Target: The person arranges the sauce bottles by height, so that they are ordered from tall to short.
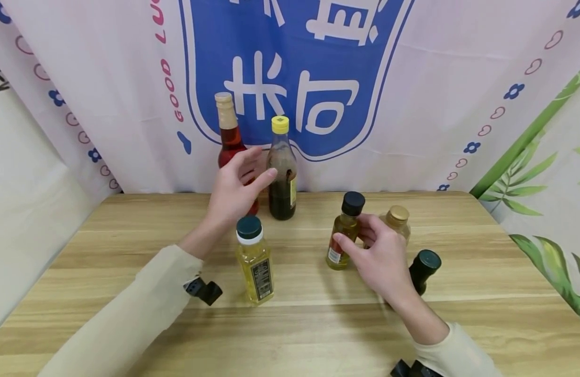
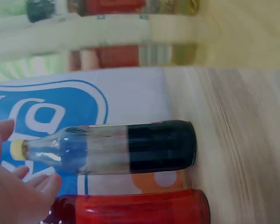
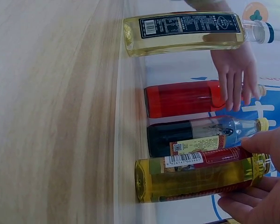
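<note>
My left hand [image 1: 235,188] is in front of a bottle of red liquid [image 1: 231,141] and beside a bottle of dark sauce [image 1: 281,193] with a yellow cap. Its fingers and thumb are spread, with no bottle between them. At the right, my right hand [image 1: 381,256] holds a black-capped bottle of yellow oil [image 1: 345,230] by its upper part, thumb on one side and fingers on the other. The label and barcode of this oil bottle [image 3: 200,177] face the right wrist view. Whether its base touches the table cannot be told.
A square bottle of pale yellow oil [image 1: 255,267] with a green cap stands near the left forearm. Behind the right hand are a gold-capped bottle [image 1: 398,220] and a dark green-capped bottle [image 1: 423,269], both partly hidden. A printed curtain [image 1: 144,131] hangs along the wooden table's [image 1: 318,335] back edge.
</note>
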The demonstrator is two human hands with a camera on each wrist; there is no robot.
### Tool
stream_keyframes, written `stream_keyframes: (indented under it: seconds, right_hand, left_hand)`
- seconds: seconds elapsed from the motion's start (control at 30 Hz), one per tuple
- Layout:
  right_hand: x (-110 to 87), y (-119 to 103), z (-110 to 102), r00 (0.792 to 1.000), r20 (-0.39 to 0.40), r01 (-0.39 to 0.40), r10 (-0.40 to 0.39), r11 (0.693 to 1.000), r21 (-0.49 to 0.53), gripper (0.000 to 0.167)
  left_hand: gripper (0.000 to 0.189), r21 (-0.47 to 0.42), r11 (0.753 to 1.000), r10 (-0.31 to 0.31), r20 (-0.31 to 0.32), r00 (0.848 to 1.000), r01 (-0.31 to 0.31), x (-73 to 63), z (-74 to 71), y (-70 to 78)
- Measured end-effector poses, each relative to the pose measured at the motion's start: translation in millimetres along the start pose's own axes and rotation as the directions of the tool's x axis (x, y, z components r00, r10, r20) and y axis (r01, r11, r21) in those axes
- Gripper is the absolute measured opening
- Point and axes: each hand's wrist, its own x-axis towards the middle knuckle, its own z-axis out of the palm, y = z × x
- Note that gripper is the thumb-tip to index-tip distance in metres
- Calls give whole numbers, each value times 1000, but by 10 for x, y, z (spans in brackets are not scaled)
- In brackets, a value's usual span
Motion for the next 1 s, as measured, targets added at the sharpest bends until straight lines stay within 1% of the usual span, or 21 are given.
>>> stream_keyframes:
  seconds: [0.07, 0.17, 0.27, 0.37, 0.43, 0.5, 0.63, 0.73, 0.87, 0.93, 1.0]
  right_hand:
    - [0, 2, -6, 1000, 1, -1, 1, 1000, 1, 42]
    - [0, 3, -15, 1000, 0, -2, 2, 1000, 7, 42]
    - [1, 1, -19, 1000, 0, -2, 2, 1000, 14, 42]
    - [3, -3, -16, 1000, 3, -4, 4, 1000, 18, 43]
    - [3, -6, -15, 1000, 2, -7, 7, 1000, 20, 44]
    - [2, -9, -16, 1000, 2, -12, 12, 1000, 21, 44]
    - [-4, -13, -20, 1000, 1, -20, 20, 999, 25, 46]
    - [-8, -12, -19, 1000, 3, -18, 18, 1000, 23, 46]
    - [-12, -7, -15, 1000, 9, -13, 13, 1000, 23, 46]
    - [-14, -4, -14, 1000, 13, -16, 15, 999, 28, 47]
    - [-17, -2, -13, 1000, 20, -23, 22, 999, 40, 47]
  left_hand:
    - [57, -93, 996, 5, -5, 1000, -5, -68, -71, 15]
    - [50, -208, 978, 12, -13, 1000, -14, -200, -183, 41]
    - [48, -260, 965, 40, -14, 999, -42, -358, -292, 25]
    - [48, -289, 955, 76, 13, 997, -69, -522, -381, -44]
    - [48, -299, 951, 100, 47, 994, -81, -625, -414, -114]
    - [50, -309, 947, 128, 95, 987, -93, -717, -426, -194]
    - [58, -326, 937, 198, 193, 961, -128, -867, -397, -358]
    - [64, -325, 936, 225, 251, 942, -137, -949, -361, -453]
    - [70, -281, 954, 200, 324, 925, -108, -1015, -307, -512]
    - [72, -248, 964, 176, 347, 921, -91, -1035, -282, -522]
    - [73, -213, 973, 157, 346, 925, -86, -1053, -266, -530]
